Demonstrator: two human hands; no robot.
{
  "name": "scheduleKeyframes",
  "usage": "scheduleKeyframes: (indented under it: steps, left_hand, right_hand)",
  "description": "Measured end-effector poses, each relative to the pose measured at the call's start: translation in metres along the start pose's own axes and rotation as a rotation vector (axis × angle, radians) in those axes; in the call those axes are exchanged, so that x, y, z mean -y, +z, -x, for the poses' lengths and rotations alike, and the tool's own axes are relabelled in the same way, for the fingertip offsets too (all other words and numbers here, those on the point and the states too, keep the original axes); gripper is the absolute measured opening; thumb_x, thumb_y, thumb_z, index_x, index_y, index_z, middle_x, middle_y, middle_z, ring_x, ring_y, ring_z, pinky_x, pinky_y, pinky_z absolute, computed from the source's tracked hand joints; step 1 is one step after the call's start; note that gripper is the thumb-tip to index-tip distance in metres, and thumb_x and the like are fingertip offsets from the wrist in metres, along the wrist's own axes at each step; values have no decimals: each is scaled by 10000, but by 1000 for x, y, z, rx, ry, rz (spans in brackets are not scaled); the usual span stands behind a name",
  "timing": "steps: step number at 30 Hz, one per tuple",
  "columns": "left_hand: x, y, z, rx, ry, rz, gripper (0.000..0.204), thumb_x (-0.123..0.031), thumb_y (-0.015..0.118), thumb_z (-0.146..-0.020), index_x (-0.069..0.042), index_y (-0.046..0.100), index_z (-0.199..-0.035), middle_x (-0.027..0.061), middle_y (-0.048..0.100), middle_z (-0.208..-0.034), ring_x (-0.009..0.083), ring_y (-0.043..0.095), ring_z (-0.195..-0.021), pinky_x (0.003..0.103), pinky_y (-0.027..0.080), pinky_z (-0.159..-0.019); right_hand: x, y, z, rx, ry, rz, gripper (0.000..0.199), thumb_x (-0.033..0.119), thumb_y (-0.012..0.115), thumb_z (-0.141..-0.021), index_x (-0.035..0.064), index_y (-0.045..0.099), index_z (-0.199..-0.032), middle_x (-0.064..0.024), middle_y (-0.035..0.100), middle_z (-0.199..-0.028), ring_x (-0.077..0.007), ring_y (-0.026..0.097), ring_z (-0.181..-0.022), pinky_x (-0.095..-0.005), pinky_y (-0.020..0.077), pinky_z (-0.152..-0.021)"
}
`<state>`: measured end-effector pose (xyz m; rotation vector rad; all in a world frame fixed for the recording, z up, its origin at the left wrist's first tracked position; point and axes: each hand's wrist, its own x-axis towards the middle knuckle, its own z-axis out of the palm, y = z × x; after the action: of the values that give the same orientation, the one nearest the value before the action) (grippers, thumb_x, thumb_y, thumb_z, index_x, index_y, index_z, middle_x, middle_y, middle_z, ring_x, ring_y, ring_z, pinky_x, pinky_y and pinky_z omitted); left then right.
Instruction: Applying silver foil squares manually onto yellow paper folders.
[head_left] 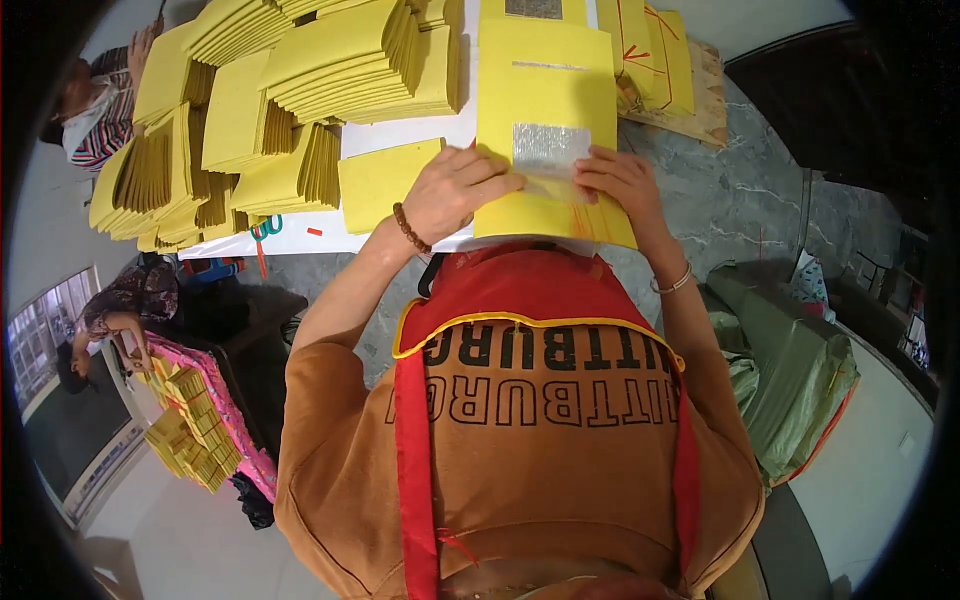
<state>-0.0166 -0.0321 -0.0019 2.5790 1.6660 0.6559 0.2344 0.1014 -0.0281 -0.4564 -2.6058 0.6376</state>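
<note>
Spread in front of me is a long yellow paper sheet bearing a shiny silver foil patch. Its near end lies by my red apron. My left hand, with a brown bead bracelet on the wrist, pinches the sheet from the left, just below the foil. On the other side my right hand has its fingers closed on the paper at the foil's lower right corner. Between the fingertips the paper looks slightly raised or creased. Thin red threads or marks show near the sheet's near edge.
Stacks of folded yellow paper crowd the table's left side, with a flat yellow pad nearer. Teal-handled scissors lie at the edge. Red-tied yellow bundles stand far right. Two people work at left, one beside a pink-covered table.
</note>
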Motion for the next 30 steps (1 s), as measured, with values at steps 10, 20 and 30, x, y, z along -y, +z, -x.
scheduleKeyframes:
  steps: [10, 20, 30]
  left_hand:
    - [11, 21, -29, -130, -792, 446, 334, -304, 503, -925, -3, 503, -779, 206, 537, -584, 394, 539, -538, 445, 401, -483]
    - [37, 39, -31, -70, -963, 565, 388, -327, 531, -900, 10, 482, -714, 209, 532, -621, 338, 520, -566, 414, 387, -522]
    - [40, 32, -38, -99, -1136, 928, 247, -232, 606, -873, 4, 539, -845, 73, 537, -580, 124, 498, -539, 323, 396, -518]
  right_hand:
    - [1, 21, -15, -241, 679, -796, 427, 155, 647, -831, 4, 507, -1205, -89, 635, -1043, -142, 598, -925, -268, 466, -785]
    - [-6, 23, -18, -275, 744, -799, 406, 118, 640, -835, 24, 549, -1219, -81, 653, -984, -92, 576, -825, -244, 468, -731]
    - [-3, 24, -35, -304, 874, -666, 314, 131, 636, -821, 43, 629, -1121, -87, 677, -924, -87, 585, -770, -238, 470, -697]
